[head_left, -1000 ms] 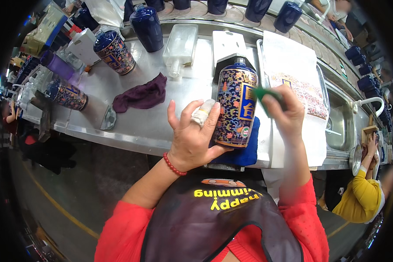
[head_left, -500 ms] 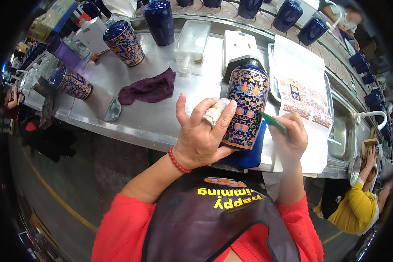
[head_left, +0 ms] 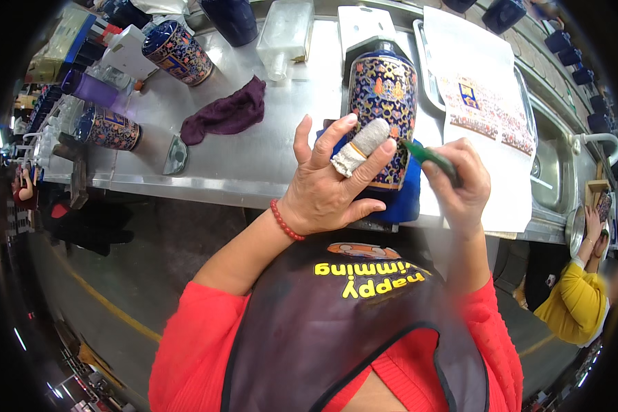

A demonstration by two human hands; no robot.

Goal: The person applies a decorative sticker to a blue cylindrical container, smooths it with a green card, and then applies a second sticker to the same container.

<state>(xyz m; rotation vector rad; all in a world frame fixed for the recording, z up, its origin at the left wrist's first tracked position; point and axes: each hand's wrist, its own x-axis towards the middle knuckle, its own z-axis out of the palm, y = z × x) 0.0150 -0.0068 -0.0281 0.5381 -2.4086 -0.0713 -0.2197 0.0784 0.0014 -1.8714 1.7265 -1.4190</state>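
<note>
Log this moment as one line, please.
left hand: fingers spread, over patterned bottle | right hand: holding green tool, tip at bottle's right side | nearby: purple cloth

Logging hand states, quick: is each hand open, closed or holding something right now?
Left hand: open, fingers spread over the bottle; whether it presses cannot be told.
Right hand: closed, holding the green scraper.

On my feed, a stainless-steel worktop (head_left: 230, 165) crosses the upper half of the frame, reaching a metal sink (head_left: 549, 185) with a white curved faucet (head_left: 608, 143) at right. Lower left, I see dark grey floor (head_left: 178, 281) with a yellow line (head_left: 120, 314).
</note>
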